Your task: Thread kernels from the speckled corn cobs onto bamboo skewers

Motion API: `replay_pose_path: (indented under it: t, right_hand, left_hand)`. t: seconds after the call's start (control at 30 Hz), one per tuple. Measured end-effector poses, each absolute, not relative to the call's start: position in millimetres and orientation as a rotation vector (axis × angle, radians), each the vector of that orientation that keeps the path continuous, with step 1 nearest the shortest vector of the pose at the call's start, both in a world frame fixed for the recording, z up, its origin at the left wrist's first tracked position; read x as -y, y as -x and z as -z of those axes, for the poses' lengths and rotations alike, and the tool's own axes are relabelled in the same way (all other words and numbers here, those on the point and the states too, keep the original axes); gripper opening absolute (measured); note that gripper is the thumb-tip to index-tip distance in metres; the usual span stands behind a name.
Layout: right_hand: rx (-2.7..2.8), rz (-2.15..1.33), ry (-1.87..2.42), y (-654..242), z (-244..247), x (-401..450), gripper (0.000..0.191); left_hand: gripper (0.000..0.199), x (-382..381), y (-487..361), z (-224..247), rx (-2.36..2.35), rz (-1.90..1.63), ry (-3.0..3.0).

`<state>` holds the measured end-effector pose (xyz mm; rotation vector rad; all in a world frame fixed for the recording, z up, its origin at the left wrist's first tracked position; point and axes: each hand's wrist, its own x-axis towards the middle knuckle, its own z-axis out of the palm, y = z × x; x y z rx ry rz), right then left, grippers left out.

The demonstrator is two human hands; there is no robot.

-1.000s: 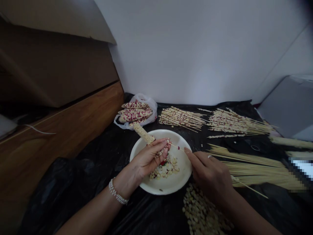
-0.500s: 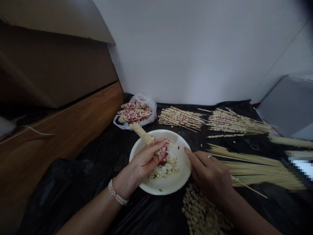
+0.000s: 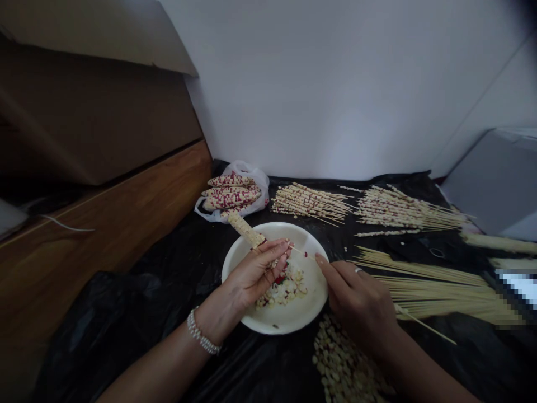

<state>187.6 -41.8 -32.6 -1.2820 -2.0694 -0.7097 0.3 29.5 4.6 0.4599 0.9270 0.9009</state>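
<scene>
Over the white bowl (image 3: 289, 320), my left hand (image 3: 260, 271) is closed around the lower part of a corn cob (image 3: 243, 228) and pinches small kernels at its fingertips. My right hand (image 3: 356, 294) grips a thin wooden skewer (image 3: 311, 257) at the bowl's right rim. The skewer's other end meets my left fingertips, and one dark red kernel (image 3: 306, 254) sits on it between the hands. Loose pale and red kernels (image 3: 283, 292) lie in the bowl, partly hidden by my left hand.
Red-and-white corn cobs (image 3: 232, 196) rest on a plastic bag. Two piles of kernel-threaded skewers (image 3: 308, 201) lie behind the bowl and at right. Bare skewers (image 3: 436, 291) are beyond my right hand, and a heap of kernels (image 3: 342, 364) lies in front. Cardboard box (image 3: 104, 112) at left.
Both hands have shifted only slightly. The red kernel on the skewer is a touch further left and lower, and the skewer's far end near my right wrist has moved a little.
</scene>
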Motion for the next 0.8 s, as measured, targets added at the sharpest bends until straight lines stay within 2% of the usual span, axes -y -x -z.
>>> replay_pose_path:
  t: [0.8]
  right_hand:
    - [2.09,0.64,1.229,-182.4,37.1,45.6,0.034]
  left_hand:
    - [0.009,-21.3,-0.1,1.4,-0.885,-0.753,-0.62]
